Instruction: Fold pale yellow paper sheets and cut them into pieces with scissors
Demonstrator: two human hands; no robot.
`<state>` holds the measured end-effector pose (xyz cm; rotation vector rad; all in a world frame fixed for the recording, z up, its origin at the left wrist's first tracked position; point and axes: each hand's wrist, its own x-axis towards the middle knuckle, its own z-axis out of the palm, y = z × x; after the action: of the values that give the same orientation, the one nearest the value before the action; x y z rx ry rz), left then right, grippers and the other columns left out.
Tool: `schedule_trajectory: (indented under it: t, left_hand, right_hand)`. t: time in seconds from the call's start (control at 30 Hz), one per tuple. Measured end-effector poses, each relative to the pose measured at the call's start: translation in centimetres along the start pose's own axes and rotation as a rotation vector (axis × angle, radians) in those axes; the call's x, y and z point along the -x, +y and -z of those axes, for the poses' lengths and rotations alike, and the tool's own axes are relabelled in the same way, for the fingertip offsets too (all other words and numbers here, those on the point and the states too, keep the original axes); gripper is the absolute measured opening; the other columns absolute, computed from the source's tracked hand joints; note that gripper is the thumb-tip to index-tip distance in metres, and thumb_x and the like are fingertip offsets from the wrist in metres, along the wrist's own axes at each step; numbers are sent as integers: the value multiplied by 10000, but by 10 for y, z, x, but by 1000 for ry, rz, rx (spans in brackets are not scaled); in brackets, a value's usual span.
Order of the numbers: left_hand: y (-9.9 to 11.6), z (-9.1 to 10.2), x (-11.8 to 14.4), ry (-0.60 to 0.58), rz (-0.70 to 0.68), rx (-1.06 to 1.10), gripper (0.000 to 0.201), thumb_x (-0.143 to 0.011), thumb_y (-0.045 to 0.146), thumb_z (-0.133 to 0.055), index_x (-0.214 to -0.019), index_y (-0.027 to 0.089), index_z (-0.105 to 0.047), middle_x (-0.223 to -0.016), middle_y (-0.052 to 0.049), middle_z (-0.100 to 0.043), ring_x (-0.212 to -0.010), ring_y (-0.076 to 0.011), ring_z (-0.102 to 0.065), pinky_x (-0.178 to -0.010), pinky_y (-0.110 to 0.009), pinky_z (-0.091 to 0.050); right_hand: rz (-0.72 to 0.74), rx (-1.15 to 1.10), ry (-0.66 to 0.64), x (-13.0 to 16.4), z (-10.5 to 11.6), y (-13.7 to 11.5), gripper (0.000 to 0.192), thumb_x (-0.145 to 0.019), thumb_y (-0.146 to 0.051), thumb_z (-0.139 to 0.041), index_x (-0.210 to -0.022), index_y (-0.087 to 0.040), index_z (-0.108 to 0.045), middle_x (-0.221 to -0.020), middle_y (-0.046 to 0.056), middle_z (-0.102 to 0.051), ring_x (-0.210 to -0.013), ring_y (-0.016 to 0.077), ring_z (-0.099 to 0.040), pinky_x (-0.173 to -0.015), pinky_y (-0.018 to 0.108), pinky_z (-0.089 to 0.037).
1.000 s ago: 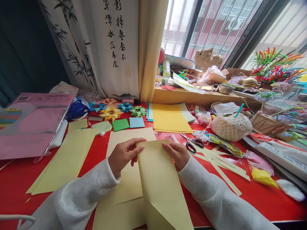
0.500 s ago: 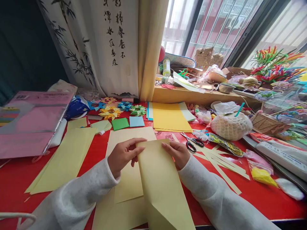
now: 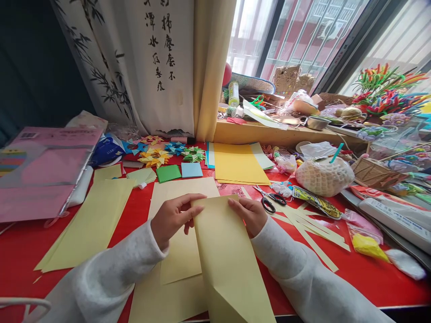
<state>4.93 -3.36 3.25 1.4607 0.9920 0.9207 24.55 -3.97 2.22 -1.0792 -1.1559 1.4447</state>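
Folded yellow paper sheet (image 3: 229,255) lies on the red table (image 3: 20,251), over other sheets. Left hand (image 3: 171,217) and right hand (image 3: 249,215) pinch its top corners. Likely light, limp and easily creased; hold at the edges.

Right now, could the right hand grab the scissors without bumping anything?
Probably yes. The scissors lie flat on the red table just beyond the right hand, with nothing between them. The hand would first have to let go of the folded yellow paper.
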Motion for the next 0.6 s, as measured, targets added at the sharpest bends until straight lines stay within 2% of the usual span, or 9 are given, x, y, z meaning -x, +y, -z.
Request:
schedule_trajectory:
  t: [0.47,0.6]
  left_hand:
    - [0,-1,0,0,2,5,371,-697,333,-579,-1006,132,-549,-536,39,-471,-419,-77,-468,-317,-186,-422]
    - [-1,-1,0,-2,8,17,372,-693,326,-585,-1007,130,-547,-536,39,-472,-428,-77,-469,-318,-181,-421]
  right_hand:
    - [4,63,48,1,0,0,322,-627,-453,-617,-624,-130,-616,-550,8,-572,-468,105,-511,-423,217,-405]
    - [13,115,71,0,1,0,347,-629,-467,-610,-581,-124,-590,-488,-4,-525,-424,93,-474,-392,215,-368]
